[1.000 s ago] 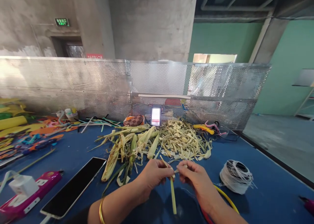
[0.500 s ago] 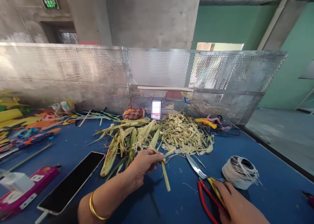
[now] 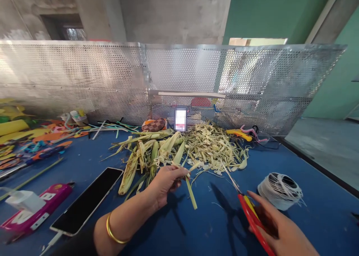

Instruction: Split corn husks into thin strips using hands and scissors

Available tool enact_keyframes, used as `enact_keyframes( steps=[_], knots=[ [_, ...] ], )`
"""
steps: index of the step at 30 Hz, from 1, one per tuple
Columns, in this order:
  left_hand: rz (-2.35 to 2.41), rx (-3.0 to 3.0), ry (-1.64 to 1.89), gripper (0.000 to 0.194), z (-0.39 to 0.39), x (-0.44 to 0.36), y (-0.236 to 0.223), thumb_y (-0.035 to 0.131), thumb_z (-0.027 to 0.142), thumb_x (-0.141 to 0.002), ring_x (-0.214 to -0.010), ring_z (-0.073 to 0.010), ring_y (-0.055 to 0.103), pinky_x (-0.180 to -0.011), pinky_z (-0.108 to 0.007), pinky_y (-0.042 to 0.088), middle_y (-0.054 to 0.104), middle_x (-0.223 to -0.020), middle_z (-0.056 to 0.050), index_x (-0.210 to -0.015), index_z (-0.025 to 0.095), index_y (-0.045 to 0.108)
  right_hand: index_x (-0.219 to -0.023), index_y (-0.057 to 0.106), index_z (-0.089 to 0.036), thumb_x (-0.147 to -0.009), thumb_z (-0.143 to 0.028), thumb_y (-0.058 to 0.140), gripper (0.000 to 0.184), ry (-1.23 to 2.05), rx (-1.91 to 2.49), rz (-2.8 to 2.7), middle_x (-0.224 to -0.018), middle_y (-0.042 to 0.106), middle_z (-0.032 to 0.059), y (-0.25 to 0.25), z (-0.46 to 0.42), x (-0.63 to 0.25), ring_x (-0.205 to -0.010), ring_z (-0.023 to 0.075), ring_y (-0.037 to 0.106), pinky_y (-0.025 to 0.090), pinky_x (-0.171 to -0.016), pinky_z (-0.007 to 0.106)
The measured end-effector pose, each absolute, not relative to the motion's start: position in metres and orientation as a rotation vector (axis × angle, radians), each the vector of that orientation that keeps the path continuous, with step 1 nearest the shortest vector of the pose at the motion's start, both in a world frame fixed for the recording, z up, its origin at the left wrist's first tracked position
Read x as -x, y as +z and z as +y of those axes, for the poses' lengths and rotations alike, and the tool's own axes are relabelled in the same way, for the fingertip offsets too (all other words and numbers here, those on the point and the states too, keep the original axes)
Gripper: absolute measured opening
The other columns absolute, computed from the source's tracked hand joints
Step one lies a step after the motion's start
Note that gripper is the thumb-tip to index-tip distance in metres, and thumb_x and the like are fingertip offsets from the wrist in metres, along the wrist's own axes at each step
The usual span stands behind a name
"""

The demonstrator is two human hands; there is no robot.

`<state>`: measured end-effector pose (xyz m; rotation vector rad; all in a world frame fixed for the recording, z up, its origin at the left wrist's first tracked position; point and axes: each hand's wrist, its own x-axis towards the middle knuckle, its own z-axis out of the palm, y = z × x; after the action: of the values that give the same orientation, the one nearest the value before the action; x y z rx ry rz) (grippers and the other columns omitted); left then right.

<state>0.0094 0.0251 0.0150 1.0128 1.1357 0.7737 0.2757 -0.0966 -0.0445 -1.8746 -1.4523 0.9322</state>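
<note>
My left hand (image 3: 169, 181) is closed, pinching a pale green strip of corn husk (image 3: 191, 193) whose end hangs below the fingers. A second piece pokes out to the right of the fingertips. My right hand (image 3: 276, 226) grips a pair of scissors (image 3: 249, 211) with red and yellow handles. The blades point up and away, held above the table, and look closed. Beyond my left hand lie whole corn husks (image 3: 153, 155), and to their right is a heap of husk scraps (image 3: 214, 147).
A spool of white string (image 3: 280, 190) stands right of the scissors. On the left lie a black-screened phone (image 3: 86, 200) and a magenta power strip (image 3: 53, 200). Coloured scraps (image 3: 42, 136) spread at the far left. A perforated metal panel (image 3: 179, 69) borders the blue table's back.
My right hand left the husk strip, reached right and picked up the scissors from the table. My left hand keeps the strip and has shifted slightly left. The view has tilted down.
</note>
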Motion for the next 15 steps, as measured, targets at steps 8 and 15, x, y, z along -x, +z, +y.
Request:
enact_keyframes(
  steps=[8, 15],
  knots=[
    [1.132, -0.971, 0.831, 0.025, 0.028, -0.007, 0.012, 0.071, 0.031, -0.057, -0.042, -0.0025, 0.032, -0.042, -0.019, 0.012, 0.055, -0.058, 0.001, -0.066, 0.011, 0.060, -0.119, 0.055, -0.025, -0.065, -0.043, 0.075, 0.061, 1.284, 1.355, -1.105, -0.075, 0.057, 0.0006, -0.018, -0.084, -0.229, -0.058, 0.0145, 0.055, 0.051, -0.058, 0.029],
    [1.111, -0.913, 0.940, 0.025, 0.035, -0.003, 0.009, 0.073, 0.033, -0.056, -0.042, -0.0031, 0.030, -0.042, -0.019, 0.012, 0.048, -0.052, 0.004, -0.061, 0.013, 0.059, -0.107, 0.058, -0.025, -0.053, -0.049, 0.079, 0.062, 1.490, 1.302, -1.206, -0.079, 0.054, 0.0003, -0.020, -0.058, -0.216, -0.063, 0.0118, 0.052, 0.046, -0.058, 0.024]
  ],
)
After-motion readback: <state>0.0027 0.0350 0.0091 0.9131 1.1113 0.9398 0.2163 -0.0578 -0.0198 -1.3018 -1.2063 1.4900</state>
